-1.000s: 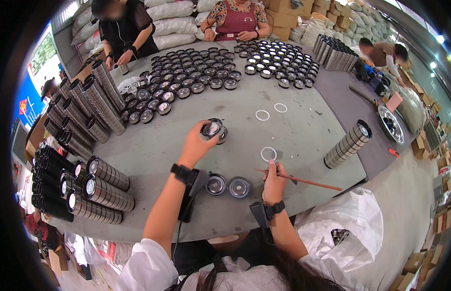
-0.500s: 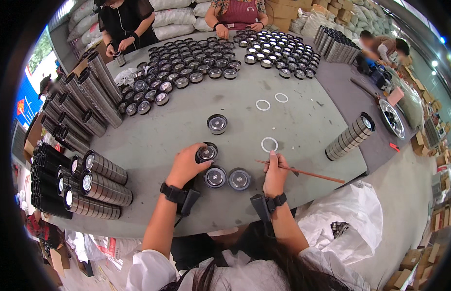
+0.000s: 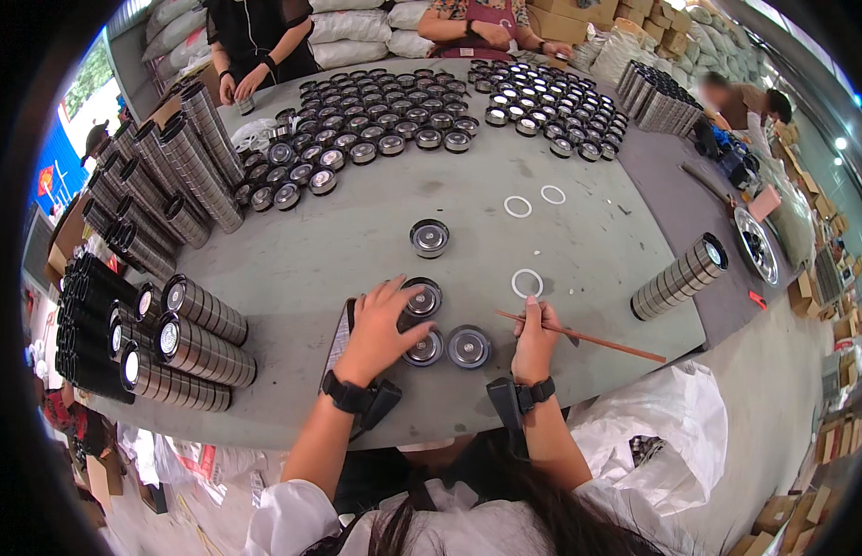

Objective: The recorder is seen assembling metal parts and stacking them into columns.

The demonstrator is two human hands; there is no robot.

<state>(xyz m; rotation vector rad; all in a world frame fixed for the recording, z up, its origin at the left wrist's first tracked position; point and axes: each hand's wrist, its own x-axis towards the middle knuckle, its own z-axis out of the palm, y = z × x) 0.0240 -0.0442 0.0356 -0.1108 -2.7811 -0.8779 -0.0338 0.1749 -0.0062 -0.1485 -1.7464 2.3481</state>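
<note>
My left hand [image 3: 380, 338] is open, its fingers spread over a round black-rimmed cap [image 3: 425, 298] with a silvery centre. Its thumb overlaps a second cap [image 3: 424, 348], partly covering it. To the right of that lies a third cap [image 3: 470, 347], and another cap [image 3: 430, 238] sits farther off. In my right hand [image 3: 537, 343] a thin reddish-brown stick [image 3: 607, 343] is gripped, slanting out to the right. The fingertips of this hand meet the near edge of a white ring [image 3: 528, 271]. Both wrists wear black straps with dark modules.
Two more white rings [image 3: 517, 207] lie farther away. A flat dark object [image 3: 338, 345] rests beside my left hand. Stacks of metal-sided caps [image 3: 206, 343] stand left, another stack [image 3: 679, 276] right. Many caps [image 3: 385, 111] cover the far table, where other people work.
My left hand has loosened from the cap and spread its fingers, uncovering the flat dark object. My right hand keeps the stick by the ring. The whole view has shifted slightly.
</note>
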